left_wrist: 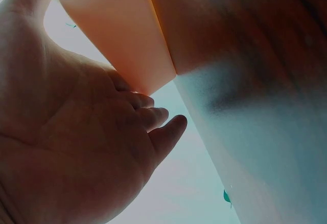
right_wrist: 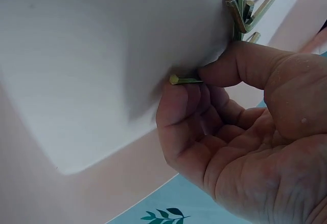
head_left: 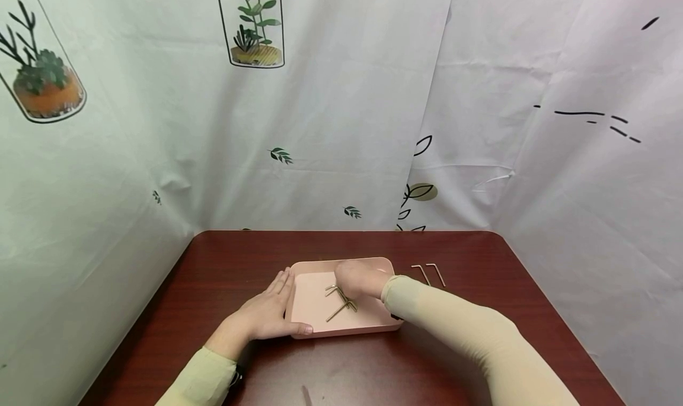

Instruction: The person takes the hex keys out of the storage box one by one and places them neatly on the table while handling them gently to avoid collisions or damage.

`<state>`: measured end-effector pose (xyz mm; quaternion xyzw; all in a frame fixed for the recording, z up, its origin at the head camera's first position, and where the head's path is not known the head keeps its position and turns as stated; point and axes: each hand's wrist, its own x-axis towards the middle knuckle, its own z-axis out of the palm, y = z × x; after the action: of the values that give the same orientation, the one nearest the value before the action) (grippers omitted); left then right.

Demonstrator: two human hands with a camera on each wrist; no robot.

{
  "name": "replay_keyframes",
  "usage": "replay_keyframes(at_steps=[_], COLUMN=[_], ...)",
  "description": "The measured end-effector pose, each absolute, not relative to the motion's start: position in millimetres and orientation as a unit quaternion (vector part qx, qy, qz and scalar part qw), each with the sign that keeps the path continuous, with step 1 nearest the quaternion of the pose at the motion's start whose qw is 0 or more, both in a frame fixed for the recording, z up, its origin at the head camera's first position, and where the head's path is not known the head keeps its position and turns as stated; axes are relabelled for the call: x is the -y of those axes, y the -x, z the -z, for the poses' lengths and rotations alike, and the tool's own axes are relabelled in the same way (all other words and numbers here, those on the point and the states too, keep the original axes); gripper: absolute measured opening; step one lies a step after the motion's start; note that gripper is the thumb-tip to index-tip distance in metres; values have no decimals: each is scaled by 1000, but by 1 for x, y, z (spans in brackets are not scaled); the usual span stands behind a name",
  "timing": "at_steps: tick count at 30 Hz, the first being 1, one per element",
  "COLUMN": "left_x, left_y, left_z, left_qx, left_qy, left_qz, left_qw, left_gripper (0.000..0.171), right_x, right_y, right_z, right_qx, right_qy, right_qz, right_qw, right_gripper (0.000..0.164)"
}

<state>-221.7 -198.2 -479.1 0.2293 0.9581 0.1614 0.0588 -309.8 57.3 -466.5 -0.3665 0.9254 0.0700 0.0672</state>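
A shallow pink tray [head_left: 368, 323] lies on the dark red-brown table. My left hand [head_left: 267, 311] rests against its left end, fingers straight along the side and thumb at the front corner. In the left wrist view the left hand [left_wrist: 76, 116] touches the tray's outer wall [left_wrist: 122, 35]. My right hand [head_left: 360, 280] is inside the tray. In the right wrist view, the right hand [right_wrist: 240, 121] pinches a brass-coloured hex key [right_wrist: 185, 80] between thumb and curled fingers; most of that key is hidden. Beside the thumb lie several more hex keys [right_wrist: 263, 9] in a loose pile.
Two hex keys [head_left: 436, 274] lie apart on the table, right of the tray and beyond my right forearm. White printed curtains [head_left: 331, 109] stand behind and at both sides of the table [head_left: 229, 264].
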Motion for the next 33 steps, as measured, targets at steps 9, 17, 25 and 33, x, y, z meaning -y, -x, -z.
replay_keyframes(at_steps=[9, 17, 25, 33], left_x=[198, 198, 199, 199], left_y=[220, 221, 222, 222], left_z=[477, 478, 478, 478], left_qx=[-958, -959, -958, -957], left_qy=[-228, -226, -227, -228], left_qz=[-161, -159, -163, -166], left_qw=[64, 64, 65, 66], left_gripper=[141, 142, 141, 141], right_x=[-57, -55, -66, -82], right_y=[311, 309, 311, 313], right_z=[466, 462, 453, 442], right_qx=[-941, -954, -953, -955], right_qy=[327, 288, 292, 274], right_qz=[-23, -21, 23, 69], right_qw=[86, 79, 70, 90], right_gripper=[41, 14, 13, 6])
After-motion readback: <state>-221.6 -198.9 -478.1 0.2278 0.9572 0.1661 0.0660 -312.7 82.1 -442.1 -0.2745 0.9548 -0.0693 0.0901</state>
